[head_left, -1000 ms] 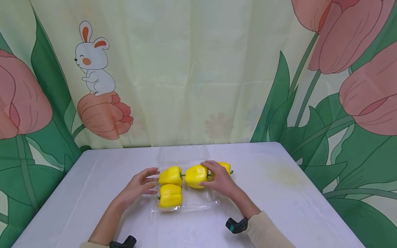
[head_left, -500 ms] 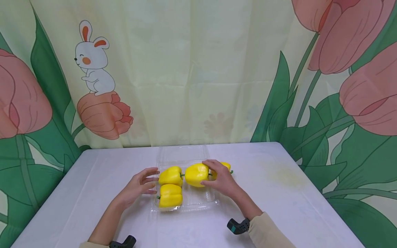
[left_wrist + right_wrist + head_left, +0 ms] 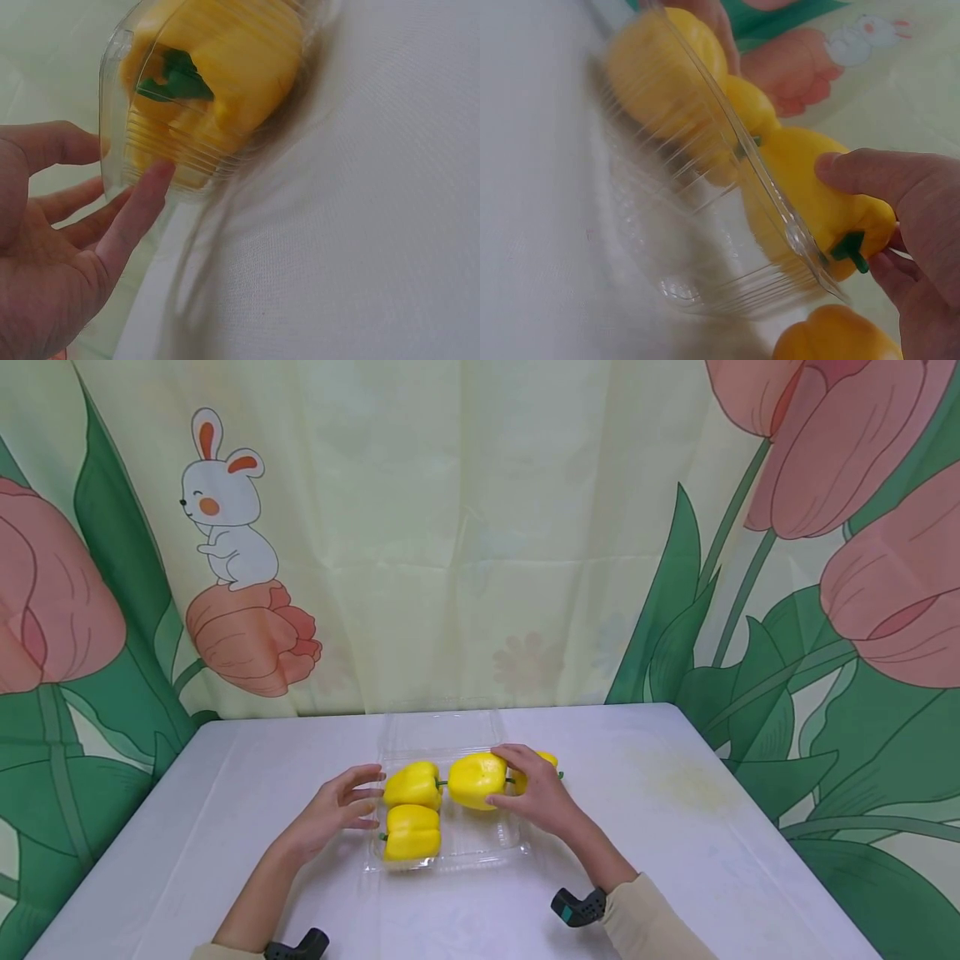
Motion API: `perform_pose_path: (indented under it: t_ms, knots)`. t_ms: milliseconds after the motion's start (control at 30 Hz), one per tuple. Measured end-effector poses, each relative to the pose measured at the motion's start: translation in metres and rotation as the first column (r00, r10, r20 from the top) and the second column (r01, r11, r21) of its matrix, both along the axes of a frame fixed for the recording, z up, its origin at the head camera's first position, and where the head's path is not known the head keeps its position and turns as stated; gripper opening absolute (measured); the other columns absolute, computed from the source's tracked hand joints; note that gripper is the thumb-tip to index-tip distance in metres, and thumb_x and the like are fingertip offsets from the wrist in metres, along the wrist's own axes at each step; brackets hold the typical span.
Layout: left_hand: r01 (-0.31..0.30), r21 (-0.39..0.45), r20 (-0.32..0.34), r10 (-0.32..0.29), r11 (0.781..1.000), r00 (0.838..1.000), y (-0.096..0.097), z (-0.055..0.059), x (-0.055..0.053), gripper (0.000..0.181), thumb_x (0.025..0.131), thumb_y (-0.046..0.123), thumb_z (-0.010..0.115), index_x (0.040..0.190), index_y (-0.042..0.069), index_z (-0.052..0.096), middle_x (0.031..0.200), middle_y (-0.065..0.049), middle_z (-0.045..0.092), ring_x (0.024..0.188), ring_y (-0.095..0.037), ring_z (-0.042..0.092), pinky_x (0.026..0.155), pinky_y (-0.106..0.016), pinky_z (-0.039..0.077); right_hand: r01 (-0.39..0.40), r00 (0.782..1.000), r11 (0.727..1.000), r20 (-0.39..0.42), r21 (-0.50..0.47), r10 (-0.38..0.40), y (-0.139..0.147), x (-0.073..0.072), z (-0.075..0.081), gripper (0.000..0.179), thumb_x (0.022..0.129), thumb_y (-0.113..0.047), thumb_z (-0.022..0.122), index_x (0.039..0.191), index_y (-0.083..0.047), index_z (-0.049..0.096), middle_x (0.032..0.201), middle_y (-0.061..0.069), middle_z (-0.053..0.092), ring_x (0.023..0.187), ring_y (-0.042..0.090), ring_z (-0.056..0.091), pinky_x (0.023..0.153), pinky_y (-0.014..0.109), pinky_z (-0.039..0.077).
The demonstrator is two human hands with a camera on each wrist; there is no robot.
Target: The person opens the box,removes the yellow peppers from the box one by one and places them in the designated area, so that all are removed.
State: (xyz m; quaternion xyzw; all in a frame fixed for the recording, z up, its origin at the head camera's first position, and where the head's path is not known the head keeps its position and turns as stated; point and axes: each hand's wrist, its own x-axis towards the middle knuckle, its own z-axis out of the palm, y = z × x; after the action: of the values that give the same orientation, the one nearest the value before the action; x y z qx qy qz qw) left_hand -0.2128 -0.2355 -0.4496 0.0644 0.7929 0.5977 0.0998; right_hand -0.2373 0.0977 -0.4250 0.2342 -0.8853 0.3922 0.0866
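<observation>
My right hand [image 3: 542, 795] grips a yellow bell pepper [image 3: 474, 781] between thumb and fingers, over the back right part of a clear plastic container [image 3: 480, 839]. In the right wrist view this bell pepper [image 3: 799, 172] has its green stem toward the palm and overlaps the container's rim. Two more yellow bell peppers, a back one [image 3: 411, 787] and a front one [image 3: 412, 835], lie in the container's left half. My left hand [image 3: 330, 814] touches the container's left side. In the left wrist view its fingertips [image 3: 159, 176] rest against the ribbed clear wall.
Another yellow bell pepper [image 3: 549, 759] lies right of the container, partly behind my right hand. The clear lid [image 3: 442, 731] stands open at the container's back. A white cloth covers the table [image 3: 645, 843], and a printed curtain [image 3: 450, 568] hangs behind it.
My right hand has shifted slightly back and to the right with the bell pepper. The left hand and the two bell peppers at left stay nearly as they were.
</observation>
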Motion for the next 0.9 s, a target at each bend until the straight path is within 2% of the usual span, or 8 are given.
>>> perform_pose_path:
  t_ms: [267,567,900]
  knots:
    - [0.015,-0.006,0.005,-0.015,1.0,1.0,-0.0002,0.0016,0.0,0.066,0.091,0.024,0.065,0.147,0.009,0.034,0.151,-0.018,0.038,0.129,-0.036,0.05,0.085,-0.036,0.059,-0.003,1.0,1.0,0.001,-0.019,0.003,0.0034,0.0011,0.0026,0.067,0.073,-0.024,0.085,0.133,-0.012,0.057,0.136,0.006,0.056,0.125,0.026,0.054,0.103,0.043,0.049]
    - [0.052,0.037,-0.019,-0.051,0.998,0.999,-0.0024,0.0026,0.0008,0.065,0.093,0.02,0.063,0.147,0.005,0.032,0.151,-0.022,0.035,0.131,-0.042,0.046,0.084,-0.038,0.06,-0.008,1.0,0.999,-0.015,-0.031,0.008,0.0055,0.0018,0.0043,0.066,0.074,-0.026,0.084,0.133,-0.012,0.057,0.135,0.005,0.057,0.124,0.025,0.054,0.102,0.041,0.05]
    - [0.043,0.028,-0.019,-0.042,0.999,0.999,-0.0018,0.0033,0.0027,0.065,0.093,0.021,0.064,0.147,0.006,0.032,0.151,-0.021,0.036,0.131,-0.041,0.046,0.084,-0.038,0.059,-0.028,0.999,0.997,-0.033,-0.071,0.025,0.0085,0.002,0.0068,0.065,0.074,-0.023,0.084,0.132,-0.012,0.058,0.133,0.005,0.058,0.122,0.025,0.056,0.1,0.039,0.051]
